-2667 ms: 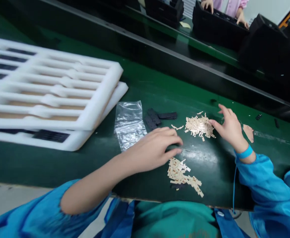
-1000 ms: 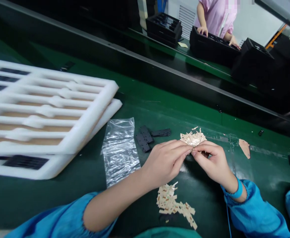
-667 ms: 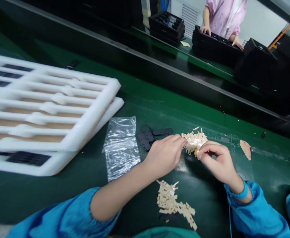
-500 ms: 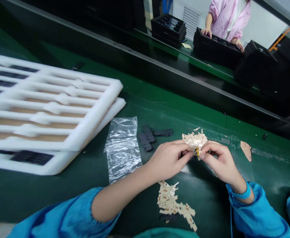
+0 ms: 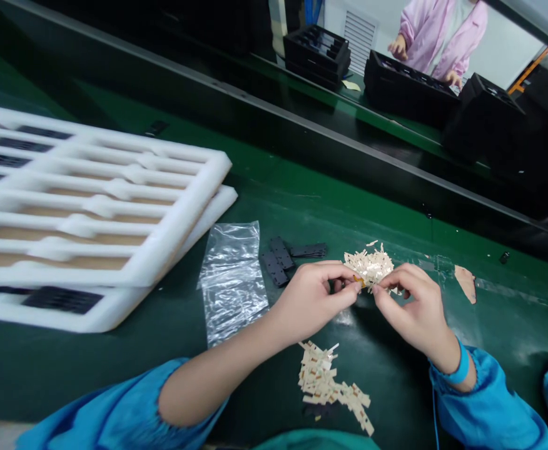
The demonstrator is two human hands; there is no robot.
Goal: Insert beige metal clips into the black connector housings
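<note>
My left hand (image 5: 318,297) is closed in a pinch on a small orange-yellow strip (image 5: 359,282), whose exact kind is too small to tell. Just to its right, my right hand (image 5: 412,306) also pinches, thumb against finger; whatever lies between those fingertips is too small to make out. Both sets of fingertips are at the near edge of a heap of tiny cream-coloured strips (image 5: 370,262), partly covering it. Closer to me lies a second, looser pile of small pale strips (image 5: 325,378) with brownish marks.
White foam trays (image 5: 175,250) holding dark parts are stacked at left. Beside them lie a clear plastic bag (image 5: 233,281) and black flat parts (image 5: 278,259). A tan scrap (image 5: 465,283) is at right. Beyond the dark rail, a person in pink (image 5: 438,37) stands by black trays (image 5: 408,81).
My right hand's fingertips have drawn slightly apart from the left's, and the orange-yellow strip now shows at my left fingertips. Across the rail, the person's hand has lifted off the black tray.
</note>
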